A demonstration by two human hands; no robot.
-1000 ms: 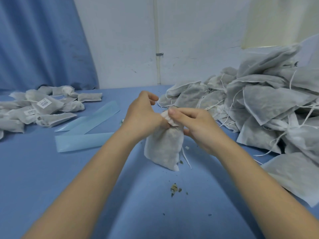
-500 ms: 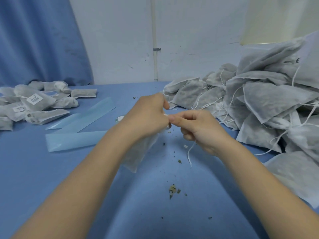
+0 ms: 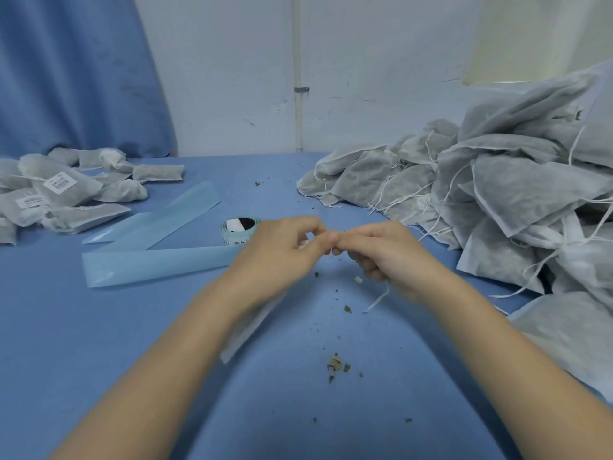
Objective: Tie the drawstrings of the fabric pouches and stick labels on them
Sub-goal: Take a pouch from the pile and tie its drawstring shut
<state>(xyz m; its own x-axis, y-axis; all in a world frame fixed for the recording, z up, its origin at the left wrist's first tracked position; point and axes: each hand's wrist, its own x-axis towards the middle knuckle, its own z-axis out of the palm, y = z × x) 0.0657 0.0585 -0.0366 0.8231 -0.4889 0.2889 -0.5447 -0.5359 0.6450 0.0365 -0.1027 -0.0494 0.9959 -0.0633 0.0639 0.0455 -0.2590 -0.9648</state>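
My left hand grips the neck of a grey fabric pouch, which hangs below my wrist and is mostly hidden by my forearm. My right hand pinches the pouch's white drawstring right beside the left fingertips; a loose end trails down from under the palm. A roll of labels stands on the blue table just behind my left hand. Labelled, tied pouches lie at the far left.
A big heap of untied grey pouches fills the right side of the table. Three pale blue backing strips lie left of centre. Dried herb crumbs are scattered on the blue cloth near me. A white wall and blue curtain stand behind.
The pouch went from standing upright between my hands to hanging under my left wrist. Both hands rose and drew close, and the label roll came into sight behind them.
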